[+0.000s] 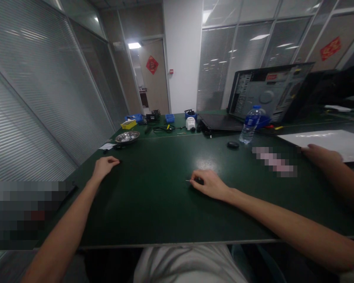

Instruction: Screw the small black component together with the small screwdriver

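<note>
My left hand (104, 168) is over the left part of the dark green tabletop (153, 204), its thumb and fingertips pinched together. Something small and dark shows at those fingertips, but I cannot make out what it is. Nearer the middle, my right hand (209, 184) is closed in a pinch. A thin, pale, pin-like piece (187, 180) sticks out to the left from its fingertips; the rest of it is hidden. Beyond my left hand stands a round metal dish (127, 137) with small pale pieces inside.
At right, another person's hand (324, 155) touches a white sheet (327, 139). A water bottle (250, 125) stands behind a black mouse (233, 145). An open computer case (265, 94), a yellow tray (129, 124) and a blue bin (170, 118) line the far side.
</note>
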Demonstrator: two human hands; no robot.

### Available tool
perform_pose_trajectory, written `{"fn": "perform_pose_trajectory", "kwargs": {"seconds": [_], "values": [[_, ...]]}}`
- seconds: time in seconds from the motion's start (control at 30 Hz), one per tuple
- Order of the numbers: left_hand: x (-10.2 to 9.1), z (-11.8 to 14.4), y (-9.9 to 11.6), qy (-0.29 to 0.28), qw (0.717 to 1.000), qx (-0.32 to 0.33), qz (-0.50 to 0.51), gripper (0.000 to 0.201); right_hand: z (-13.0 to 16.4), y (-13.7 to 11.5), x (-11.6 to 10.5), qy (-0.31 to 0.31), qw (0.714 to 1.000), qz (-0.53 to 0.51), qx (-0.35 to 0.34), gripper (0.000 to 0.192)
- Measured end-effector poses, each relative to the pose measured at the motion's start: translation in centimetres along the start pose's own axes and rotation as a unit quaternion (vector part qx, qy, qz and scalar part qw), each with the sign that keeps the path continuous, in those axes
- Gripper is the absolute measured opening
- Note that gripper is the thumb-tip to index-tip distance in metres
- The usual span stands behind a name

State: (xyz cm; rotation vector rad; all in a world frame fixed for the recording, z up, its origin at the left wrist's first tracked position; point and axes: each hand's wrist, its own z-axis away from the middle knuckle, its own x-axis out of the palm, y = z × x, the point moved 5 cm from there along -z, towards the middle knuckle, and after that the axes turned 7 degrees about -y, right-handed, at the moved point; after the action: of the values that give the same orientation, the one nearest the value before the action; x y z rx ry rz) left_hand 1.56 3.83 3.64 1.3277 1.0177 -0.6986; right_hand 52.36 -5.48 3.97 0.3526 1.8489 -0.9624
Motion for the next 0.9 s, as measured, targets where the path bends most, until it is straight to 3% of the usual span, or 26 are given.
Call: {"fn": "perform_pose_trajectory", "kwargs": {"seconds": [0.1,0.23,0.3,0.37,0.47,0.63,0.9], "values": [[3.7,1.7,7.4,-0.125,0.983,0.113,0.077,0.018,0.0,0.0,0.0,-0.002,1.0,0.001,-0.001,0.012],[9.1,7.5,18.6,-0.291,0.903,0.259,0.184,0.03,0.0,-0.1,0.0,0.003,1.0,0.009,-0.002,0.011],[10.9,10.1,22.5,-0.316,0.877,0.301,0.201,0.032,0.0,-0.2,0.0,0.003,1.0,0.012,-0.002,0.011],[12.1,12.0,24.9,-0.319,0.865,0.321,0.217,0.034,0.0,-0.3,-0.1,0.001,1.0,0.012,-0.003,0.012],[12.8,13.3,25.9,-0.31,0.861,0.324,0.24,0.041,0.0,-0.3,-0.2,-0.003,1.0,0.01,-0.008,0.011],[12.3,14.3,25.5,-0.266,0.87,0.347,0.23,0.021,0.1,-0.6,-0.3,-0.017,0.999,0.002,-0.027,0.009],[12.3,14.6,25.4,-0.242,0.886,0.328,0.222,0.022,0.1,-1.1,0.0,-0.026,0.999,0.004,-0.045,0.009]]}}
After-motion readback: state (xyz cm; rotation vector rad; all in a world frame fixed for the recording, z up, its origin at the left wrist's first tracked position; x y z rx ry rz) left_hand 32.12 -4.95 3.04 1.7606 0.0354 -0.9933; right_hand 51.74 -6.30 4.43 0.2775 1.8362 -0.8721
